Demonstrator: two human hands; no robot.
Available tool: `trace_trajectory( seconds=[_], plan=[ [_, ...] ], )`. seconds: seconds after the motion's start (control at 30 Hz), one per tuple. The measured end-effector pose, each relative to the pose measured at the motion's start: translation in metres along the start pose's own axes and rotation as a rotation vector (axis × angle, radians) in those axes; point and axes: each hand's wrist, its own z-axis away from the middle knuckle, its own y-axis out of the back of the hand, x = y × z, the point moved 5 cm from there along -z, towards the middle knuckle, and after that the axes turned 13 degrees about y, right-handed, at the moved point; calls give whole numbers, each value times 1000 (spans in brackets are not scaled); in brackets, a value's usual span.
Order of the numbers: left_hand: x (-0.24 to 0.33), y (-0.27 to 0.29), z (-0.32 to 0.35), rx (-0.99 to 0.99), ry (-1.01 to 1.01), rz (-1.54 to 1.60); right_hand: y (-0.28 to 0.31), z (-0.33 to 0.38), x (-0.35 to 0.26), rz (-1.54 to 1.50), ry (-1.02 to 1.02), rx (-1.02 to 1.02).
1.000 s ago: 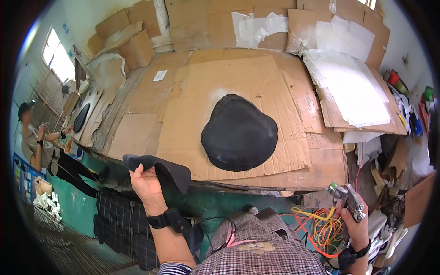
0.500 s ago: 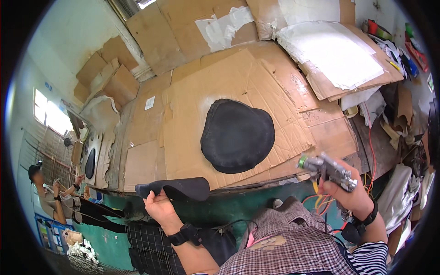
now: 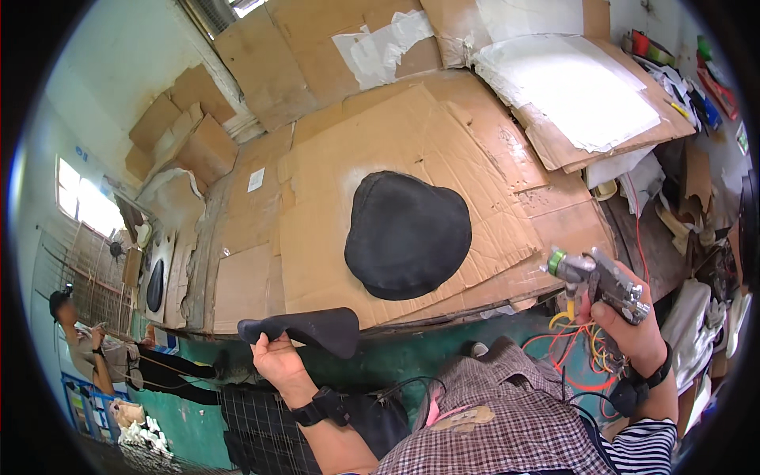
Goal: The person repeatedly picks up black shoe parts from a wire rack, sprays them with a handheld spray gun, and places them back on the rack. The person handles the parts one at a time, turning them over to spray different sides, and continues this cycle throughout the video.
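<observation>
My left hand (image 3: 277,361) pinches the left end of a black curved pad (image 3: 328,331), which hangs just in front of the table's near edge. In my right hand (image 3: 627,331) is a metal spray gun (image 3: 606,286) with a green ring near its nozzle; the fingers wrap round its handle, and the nozzle points left. A yellow hose (image 3: 564,317) hangs below the gun. Between the hands, farther back on the cardboard, lies a larger black rounded pad (image 3: 408,236) with a seam along its left side. Neither hand touches it.
Brown cardboard sheets (image 3: 317,214) cover the table. Paper-topped cardboard (image 3: 570,95) stands at the back right. Orange hoses (image 3: 558,348) loop below my right hand. A co-worker (image 3: 83,344) stands at far left, near another black pad (image 3: 156,285).
My right hand has moved right and slightly down with the spray gun. My left hand and its pad have barely shifted. The co-worker's arm has lowered.
</observation>
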Motion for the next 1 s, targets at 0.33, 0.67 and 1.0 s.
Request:
trace_trajectory(
  seconds=[0.33, 0.67, 1.0],
  plan=[
    [4, -5, 5, 10, 14, 18, 1, 0, 7, 53, -11, -123],
    [7, -2, 10, 5, -11, -6, 16, 18, 10, 105, -77, -130],
    [5, -12, 11, -6, -46, 40, 34, 24, 12, 48, -65, -40]
  ],
)
